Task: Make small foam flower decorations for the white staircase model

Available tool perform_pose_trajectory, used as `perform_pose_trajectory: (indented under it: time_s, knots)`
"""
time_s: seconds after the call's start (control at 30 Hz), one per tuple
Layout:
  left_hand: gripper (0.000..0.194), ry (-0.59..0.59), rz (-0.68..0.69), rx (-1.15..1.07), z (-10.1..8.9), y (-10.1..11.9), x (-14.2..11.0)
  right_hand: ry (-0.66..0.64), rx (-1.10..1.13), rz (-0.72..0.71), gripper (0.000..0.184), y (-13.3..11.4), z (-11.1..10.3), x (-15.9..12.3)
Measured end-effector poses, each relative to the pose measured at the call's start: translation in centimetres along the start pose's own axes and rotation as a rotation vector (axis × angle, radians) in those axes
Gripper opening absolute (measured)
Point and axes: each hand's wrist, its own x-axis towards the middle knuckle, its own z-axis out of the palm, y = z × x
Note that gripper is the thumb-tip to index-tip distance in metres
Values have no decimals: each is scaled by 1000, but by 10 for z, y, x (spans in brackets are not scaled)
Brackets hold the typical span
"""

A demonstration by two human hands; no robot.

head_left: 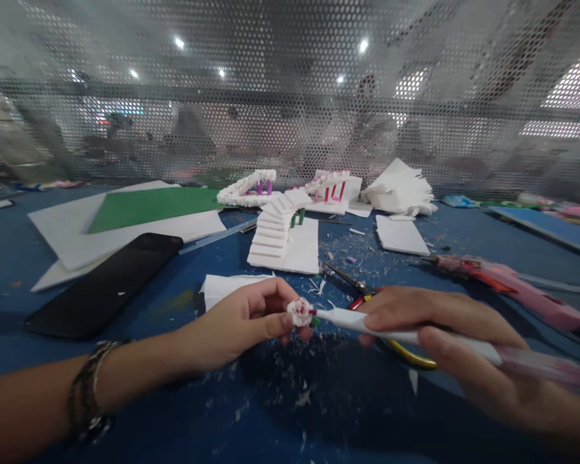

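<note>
Between the thumb and fingers of my left hand (256, 316) is a small white flower-like piece (300, 312) with red marks on its face. A bit of green shows just beside it. My right hand (444, 328) grips a white marker pen (391, 333) with a pinkish rear end. The pen's dark red tip is at the flower piece's right edge, seemingly touching it. Under my right hand lie pliers (413, 356) with red and yellow handles, partly hidden by the hand.
A white model staircase (273, 235) stands ahead, with two more small models behind it. A black phone (106, 283), green sheet (154, 206) and white sheets lie left. A pink glue gun (522, 290) is at right. White scraps litter the blue table (280, 412).
</note>
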Motion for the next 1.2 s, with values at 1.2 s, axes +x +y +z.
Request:
perform_pose_trajectory:
  time_s: [1.2]
  knots:
    - [9, 268, 228, 425, 8, -5, -4, -26, -688, -346, 24, -7, 18, -1]
